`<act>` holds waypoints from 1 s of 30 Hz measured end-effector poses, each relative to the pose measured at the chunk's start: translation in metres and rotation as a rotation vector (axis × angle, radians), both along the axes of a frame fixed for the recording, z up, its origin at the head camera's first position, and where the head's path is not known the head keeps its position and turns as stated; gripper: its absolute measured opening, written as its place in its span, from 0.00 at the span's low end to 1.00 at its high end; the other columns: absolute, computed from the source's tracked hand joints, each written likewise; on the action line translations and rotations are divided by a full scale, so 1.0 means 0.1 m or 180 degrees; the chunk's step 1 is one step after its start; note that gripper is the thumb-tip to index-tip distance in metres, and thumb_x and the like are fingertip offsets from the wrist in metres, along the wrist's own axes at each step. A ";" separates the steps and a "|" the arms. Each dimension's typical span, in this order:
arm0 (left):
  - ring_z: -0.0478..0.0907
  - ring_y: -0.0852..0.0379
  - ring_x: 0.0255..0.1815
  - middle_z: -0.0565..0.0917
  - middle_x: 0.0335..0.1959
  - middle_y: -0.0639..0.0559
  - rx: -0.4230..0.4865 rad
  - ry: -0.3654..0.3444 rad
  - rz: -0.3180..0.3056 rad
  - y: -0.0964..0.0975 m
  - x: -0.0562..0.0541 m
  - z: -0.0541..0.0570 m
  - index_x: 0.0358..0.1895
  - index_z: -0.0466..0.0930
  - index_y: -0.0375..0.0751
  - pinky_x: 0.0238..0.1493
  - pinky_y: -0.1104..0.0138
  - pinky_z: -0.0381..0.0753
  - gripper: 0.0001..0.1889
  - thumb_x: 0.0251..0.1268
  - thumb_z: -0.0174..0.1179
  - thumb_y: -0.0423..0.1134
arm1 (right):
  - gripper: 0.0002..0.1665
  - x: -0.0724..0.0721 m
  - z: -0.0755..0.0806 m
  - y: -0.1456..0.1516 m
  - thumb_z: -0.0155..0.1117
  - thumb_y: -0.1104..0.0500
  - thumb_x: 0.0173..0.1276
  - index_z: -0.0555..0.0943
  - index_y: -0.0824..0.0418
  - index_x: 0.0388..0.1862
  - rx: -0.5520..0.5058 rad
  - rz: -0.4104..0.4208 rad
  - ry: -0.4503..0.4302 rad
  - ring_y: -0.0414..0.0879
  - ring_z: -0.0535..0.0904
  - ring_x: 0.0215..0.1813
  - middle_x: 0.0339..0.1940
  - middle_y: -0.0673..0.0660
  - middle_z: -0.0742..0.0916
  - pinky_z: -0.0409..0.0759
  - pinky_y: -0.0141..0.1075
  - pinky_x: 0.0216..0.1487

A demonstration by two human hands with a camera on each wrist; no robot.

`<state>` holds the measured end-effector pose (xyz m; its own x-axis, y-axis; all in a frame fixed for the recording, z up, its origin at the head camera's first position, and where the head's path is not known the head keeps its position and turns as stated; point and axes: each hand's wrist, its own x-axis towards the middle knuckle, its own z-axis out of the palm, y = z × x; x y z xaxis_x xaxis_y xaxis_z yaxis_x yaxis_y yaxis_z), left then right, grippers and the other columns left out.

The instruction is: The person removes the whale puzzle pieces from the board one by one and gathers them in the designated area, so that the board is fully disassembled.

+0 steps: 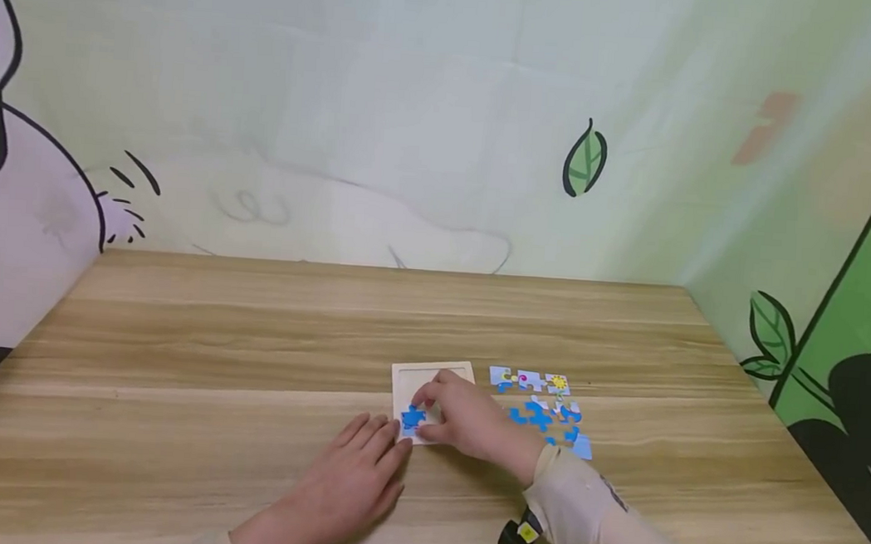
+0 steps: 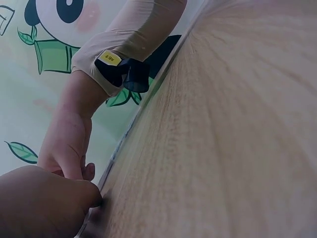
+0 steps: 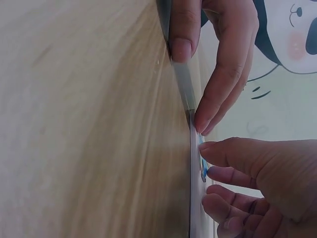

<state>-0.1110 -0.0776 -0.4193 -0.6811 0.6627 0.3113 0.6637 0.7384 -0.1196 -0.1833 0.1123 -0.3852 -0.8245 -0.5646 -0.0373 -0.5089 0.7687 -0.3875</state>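
Observation:
A square light-wood puzzle tray (image 1: 396, 390) lies on the table. In its lower left corner is a blue jigsaw piece (image 1: 412, 418), its edge also showing in the right wrist view. My right hand (image 1: 472, 416) reaches over the tray from the right, thumb and index finger pinching the sides of that piece. My left hand (image 1: 351, 475) rests palm down at the tray's lower left corner, fingers extended and fingertips against its edge. In the left wrist view the left hand (image 2: 44, 203) hides the tray. How firmly the piece sits in the corner cannot be seen.
Right of the tray lie several loose jigsaw pieces (image 1: 539, 416) in blue, white and yellow, partly behind my right wrist. A black wrist camera (image 1: 516, 539) hangs below the right sleeve. The wooden table (image 1: 216, 317) ends at a painted wall (image 1: 385, 119).

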 end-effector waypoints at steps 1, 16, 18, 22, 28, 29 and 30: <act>0.74 0.49 0.60 0.79 0.56 0.45 0.0010 0.0016 -0.0007 0.00 0.00 0.00 0.56 0.78 0.42 0.66 0.56 0.72 0.23 0.63 0.59 0.51 | 0.18 0.00 0.00 0.00 0.71 0.56 0.58 0.81 0.59 0.47 -0.0001 0.0003 0.0017 0.44 0.74 0.39 0.41 0.54 0.80 0.76 0.35 0.42; 0.76 0.49 0.58 0.80 0.55 0.45 0.0079 0.0069 -0.0014 0.00 -0.01 -0.02 0.54 0.79 0.42 0.64 0.58 0.73 0.22 0.62 0.60 0.51 | 0.06 -0.02 0.03 -0.04 0.64 0.63 0.64 0.77 0.59 0.38 -0.0482 -0.0136 -0.0064 0.41 0.73 0.31 0.31 0.51 0.83 0.73 0.30 0.33; 0.75 0.50 0.58 0.80 0.54 0.45 0.0075 0.0074 -0.0012 0.00 0.00 -0.02 0.54 0.79 0.42 0.64 0.58 0.73 0.22 0.62 0.60 0.51 | 0.04 -0.02 0.04 -0.04 0.63 0.64 0.65 0.77 0.58 0.37 -0.0550 -0.0128 -0.0056 0.40 0.74 0.31 0.30 0.51 0.83 0.73 0.29 0.33; 0.75 0.50 0.59 0.80 0.55 0.45 0.0084 0.0028 -0.0011 0.01 0.00 -0.01 0.55 0.79 0.42 0.64 0.58 0.73 0.22 0.63 0.59 0.51 | 0.03 -0.03 0.06 -0.02 0.62 0.63 0.66 0.77 0.57 0.37 -0.0656 -0.0173 -0.0147 0.40 0.74 0.30 0.31 0.51 0.83 0.74 0.27 0.32; 0.75 0.49 0.59 0.80 0.55 0.45 0.0110 -0.0011 0.0010 0.01 -0.01 -0.01 0.55 0.79 0.42 0.64 0.57 0.73 0.22 0.62 0.59 0.51 | 0.03 -0.05 0.13 0.07 0.62 0.63 0.67 0.77 0.58 0.38 -0.0851 -0.0233 -0.0361 0.39 0.75 0.26 0.31 0.51 0.82 0.76 0.27 0.27; 0.75 0.49 0.59 0.80 0.54 0.45 0.0118 -0.0012 0.0010 0.01 -0.01 -0.02 0.55 0.79 0.41 0.64 0.57 0.73 0.22 0.62 0.59 0.51 | 0.03 -0.05 0.15 0.09 0.62 0.62 0.67 0.77 0.57 0.39 -0.0868 -0.0253 -0.0391 0.38 0.75 0.25 0.31 0.51 0.82 0.75 0.27 0.26; 0.75 0.49 0.59 0.80 0.54 0.45 0.0123 -0.0024 0.0012 0.01 -0.01 -0.02 0.55 0.79 0.42 0.64 0.57 0.73 0.22 0.62 0.59 0.51 | 0.03 -0.05 0.17 0.12 0.62 0.62 0.67 0.77 0.57 0.39 -0.0881 -0.0272 -0.0416 0.38 0.75 0.25 0.31 0.51 0.82 0.75 0.27 0.26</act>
<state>-0.1122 -0.0767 -0.4210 -0.6860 0.6478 0.3314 0.6618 0.7448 -0.0859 -0.1880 0.1239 -0.3680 -0.8677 -0.4970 -0.0008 -0.3791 0.6628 -0.6458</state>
